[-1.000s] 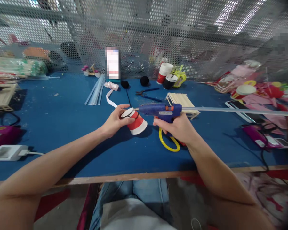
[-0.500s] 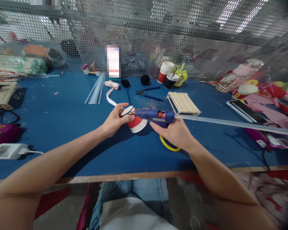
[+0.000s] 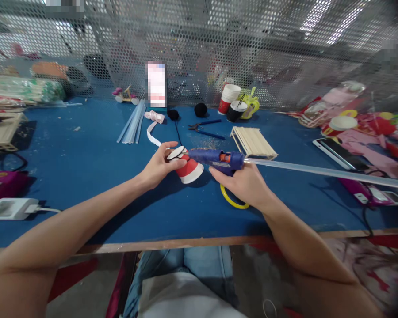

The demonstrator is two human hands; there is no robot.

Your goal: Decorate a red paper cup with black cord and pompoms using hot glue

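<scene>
My left hand point(image 3: 158, 167) grips a red and white paper cup point(image 3: 189, 168) lying on its side on the blue table point(image 3: 86, 168), its small end capped by a white disc with a black rim point(image 3: 176, 153). My right hand point(image 3: 243, 183) is wrapped round the handle of a blue hot glue gun point(image 3: 215, 158). The gun's nozzle touches the disc on the cup. A long clear glue stick point(image 3: 325, 172) sticks out of the back of the gun to the right. A yellow loop point(image 3: 232, 201) hangs under the gun, below my right hand.
A bundle of wooden sticks point(image 3: 254, 142) lies just behind the gun, with blue-handled pliers point(image 3: 204, 129), two black pom-poms point(image 3: 200, 109), clear glue sticks point(image 3: 132, 123) and a ribbon point(image 3: 153, 123) farther back. Stacked cups point(image 3: 228, 101) stand by the mesh wall. Phones point(image 3: 338, 152) and pink clutter crowd the right.
The glue gun has moved left and down until its nozzle met the disc on the cup. My left hand has kept the cup nearly still.
</scene>
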